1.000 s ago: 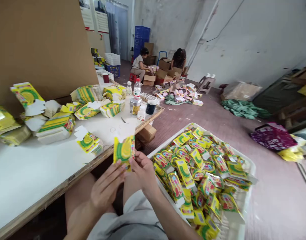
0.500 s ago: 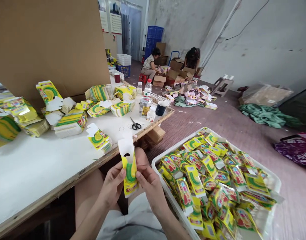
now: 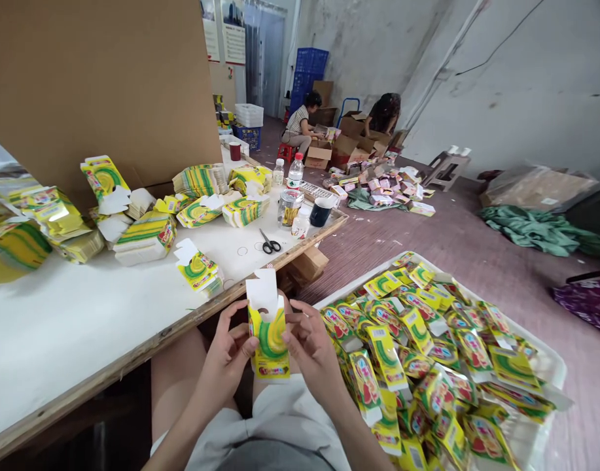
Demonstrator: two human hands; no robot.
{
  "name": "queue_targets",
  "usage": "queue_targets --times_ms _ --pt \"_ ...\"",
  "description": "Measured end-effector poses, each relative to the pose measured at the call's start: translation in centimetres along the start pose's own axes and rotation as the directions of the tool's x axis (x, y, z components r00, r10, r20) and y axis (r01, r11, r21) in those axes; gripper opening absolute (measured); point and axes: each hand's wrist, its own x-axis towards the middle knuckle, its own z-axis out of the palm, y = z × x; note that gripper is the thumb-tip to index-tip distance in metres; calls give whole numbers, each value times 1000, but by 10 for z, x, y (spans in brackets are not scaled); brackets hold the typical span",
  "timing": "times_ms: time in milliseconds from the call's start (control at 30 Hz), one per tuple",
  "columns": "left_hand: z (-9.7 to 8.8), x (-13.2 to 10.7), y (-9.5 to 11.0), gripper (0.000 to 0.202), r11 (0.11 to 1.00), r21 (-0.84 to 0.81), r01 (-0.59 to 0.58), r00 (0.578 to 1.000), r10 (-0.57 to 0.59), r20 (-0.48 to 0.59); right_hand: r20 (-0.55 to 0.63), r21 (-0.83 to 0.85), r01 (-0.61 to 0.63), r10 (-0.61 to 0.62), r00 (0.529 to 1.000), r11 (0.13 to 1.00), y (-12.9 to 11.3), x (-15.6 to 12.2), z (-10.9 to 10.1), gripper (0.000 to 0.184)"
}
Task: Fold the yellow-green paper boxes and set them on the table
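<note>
Above my lap I hold a small yellow-and-green carton (image 3: 271, 347), upright, with its white top flap raised. My left hand (image 3: 229, 347) grips its left edge, thumb on the front. At the right edge, my right hand (image 3: 312, 347) pinches it with the thumb in front and fingers behind. Whether anything is inside the carton cannot be seen. A short stack of flat cartons (image 3: 199, 269) lies on the white table (image 3: 103, 320) just beyond my left hand. To the right of my right hand stands a white tray (image 3: 557, 366) heaped with folded cartons (image 3: 417, 353).
Bundles of flat cartons (image 3: 145, 237) line the table's back, before a big cardboard sheet (image 3: 103, 78). Scissors (image 3: 269, 242), a tin (image 3: 290, 208), a bottle (image 3: 295, 173) and a dark mug (image 3: 321, 212) stand near its corner. Two people (image 3: 302, 124) work among boxes behind.
The carton has turned to face me more squarely and its body looks wider. My right hand's fingers have spread along its right edge. The view has shifted slightly left.
</note>
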Motion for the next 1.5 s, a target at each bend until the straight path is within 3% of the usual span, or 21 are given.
queue_targets --times_ms 100,167,367,533,600,700,733,900,967,1033,1100,1233,1500 --pt "-1 -2 9 54 999 32 21 990 -26 139 173 126 -88 66 983 988 -6 4 -8 37" --pt "-2 -3 15 50 997 60 44 979 -55 194 221 135 -136 104 970 982 -7 4 -11 35" --pt "-8 -5 22 39 993 -19 118 938 -105 331 238 48 -135 120 964 990 -9 0 -18 24" --pt "-6 -4 15 32 968 -115 222 899 -158 408 217 -16 -64 66 974 998 -15 3 -23 33" --pt "-4 -4 12 35 964 -139 226 909 -157 387 192 -31 -28 33 981 999 -16 5 -22 32" --pt "-2 -4 11 62 966 -149 209 936 -154 316 136 -20 -18 20 991 1000 -14 6 -20 17" --pt "-1 -4 11 68 969 -132 206 940 -159 301 109 -19 -13 15 994 1000 -13 7 -19 23" --pt "-2 -1 8 41 990 73 118 971 -131 201 64 -125 91 -84 994 988 -15 6 -27 28" --pt "-2 0 4 35 988 140 62 986 -82 143 109 -177 45 -26 994 983 -17 6 -30 30" --pt "-1 0 0 36 985 169 30 990 -52 127 148 -234 -58 95 984 970 -19 5 -29 26" --pt "1 0 -3 39 985 171 36 986 -63 154 153 -300 -126 178 972 946 -18 5 -26 32" --pt "2 -3 -1 42 985 160 60 976 -92 200 102 -417 -115 172 980 901 -11 5 -17 25" --pt "7 -1 9 39 985 157 69 992 -85 98 42 -470 -126 165 985 874 -5 1 -2 27"
